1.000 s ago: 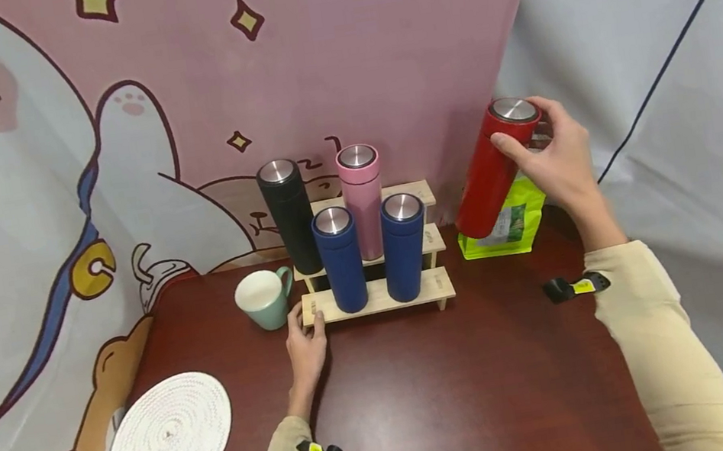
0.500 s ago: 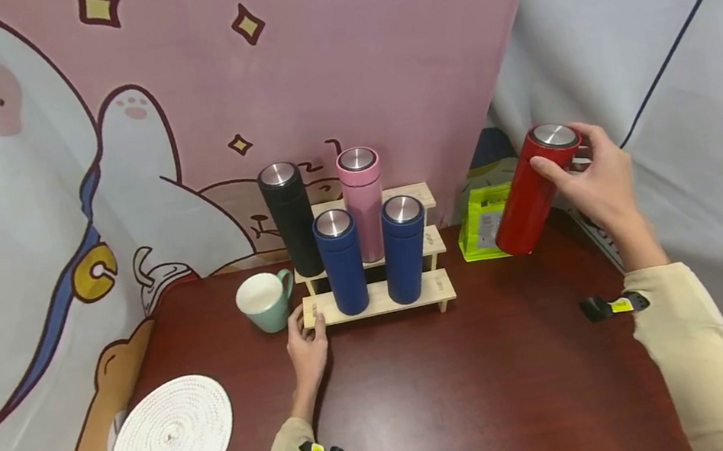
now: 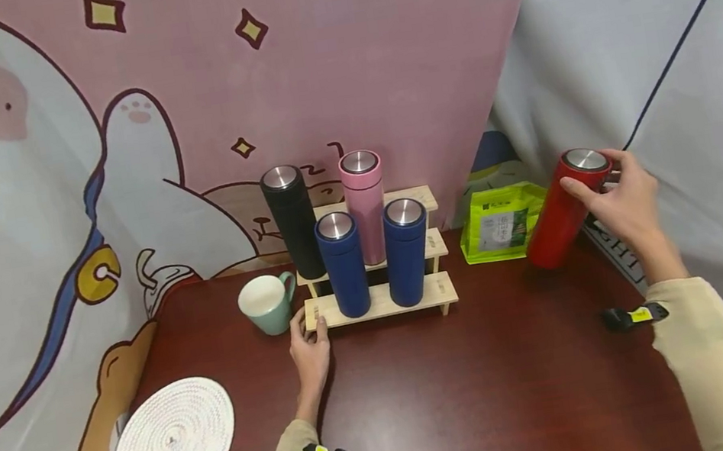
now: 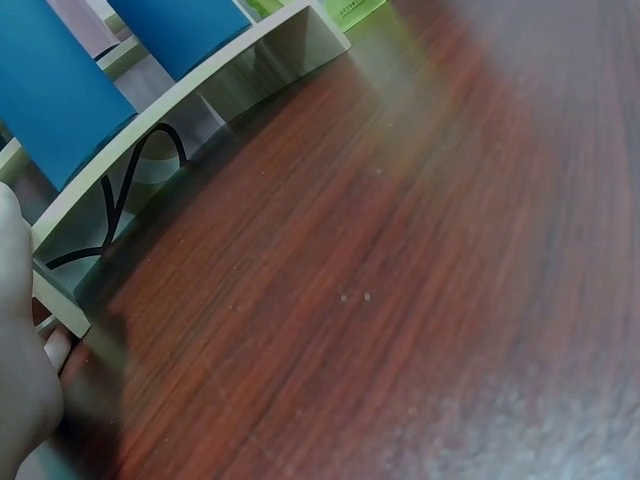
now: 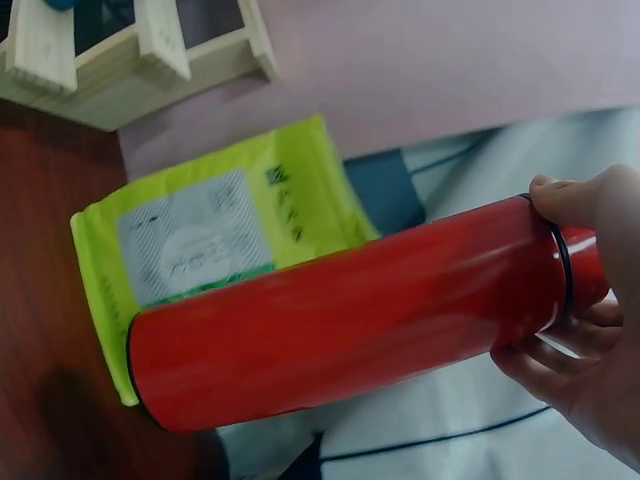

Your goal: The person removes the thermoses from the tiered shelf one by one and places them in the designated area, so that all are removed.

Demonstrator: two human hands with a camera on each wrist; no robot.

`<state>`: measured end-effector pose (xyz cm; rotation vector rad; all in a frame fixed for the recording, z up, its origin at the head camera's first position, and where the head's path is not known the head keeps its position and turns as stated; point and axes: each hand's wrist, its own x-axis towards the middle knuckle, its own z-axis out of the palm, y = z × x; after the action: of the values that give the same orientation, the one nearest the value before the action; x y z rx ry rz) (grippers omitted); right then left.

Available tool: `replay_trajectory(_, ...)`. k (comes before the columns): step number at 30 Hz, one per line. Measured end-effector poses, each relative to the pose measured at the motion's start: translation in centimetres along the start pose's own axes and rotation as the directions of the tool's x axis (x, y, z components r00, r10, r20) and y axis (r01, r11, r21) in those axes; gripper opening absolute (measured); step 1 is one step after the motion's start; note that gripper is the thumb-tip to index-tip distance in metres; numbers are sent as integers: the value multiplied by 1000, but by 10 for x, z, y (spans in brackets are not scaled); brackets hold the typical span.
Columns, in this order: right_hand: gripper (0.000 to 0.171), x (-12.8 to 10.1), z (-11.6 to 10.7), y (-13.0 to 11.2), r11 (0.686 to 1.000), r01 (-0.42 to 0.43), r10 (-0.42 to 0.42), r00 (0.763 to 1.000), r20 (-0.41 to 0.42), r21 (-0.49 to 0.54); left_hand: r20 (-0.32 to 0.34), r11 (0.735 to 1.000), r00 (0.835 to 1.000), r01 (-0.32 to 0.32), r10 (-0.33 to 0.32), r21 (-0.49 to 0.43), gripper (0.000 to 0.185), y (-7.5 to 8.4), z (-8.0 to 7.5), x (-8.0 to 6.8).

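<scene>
My right hand (image 3: 622, 200) grips red flask (image 3: 561, 216) by its cap, tilted; base contact unclear. Left hand (image 3: 309, 348) touches rack (image 3: 379, 301), fingers mostly hidden, can't tell.

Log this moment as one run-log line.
right hand: grips red flask near cap, tilted | left hand: touches wooden rack | green pouch: behind flask

It looks like a staged recording corner, not a lived-in room: cartoon-printed cloth backdrops (image 3: 50, 184) hang around a dark wood counter (image 3: 469, 395) carrying a stepped flask rack (image 3: 443, 287).
</scene>
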<state>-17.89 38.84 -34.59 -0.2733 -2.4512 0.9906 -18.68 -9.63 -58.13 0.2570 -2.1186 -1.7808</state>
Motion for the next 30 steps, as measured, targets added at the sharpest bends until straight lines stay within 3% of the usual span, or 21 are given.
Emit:
replay_trajectory(15, 80, -2, -2, 48, 990, -85, 84, 996, -14, -115, -18, 1000, 1000, -7, 7, -7, 46, -2, 1, 3)
replay_trajectory(30, 83, -8, 0, 77, 977, -182, 179, 983, -33, -112, -22, 999, 1000, -14, 13, -35, 45, 0, 1, 2)
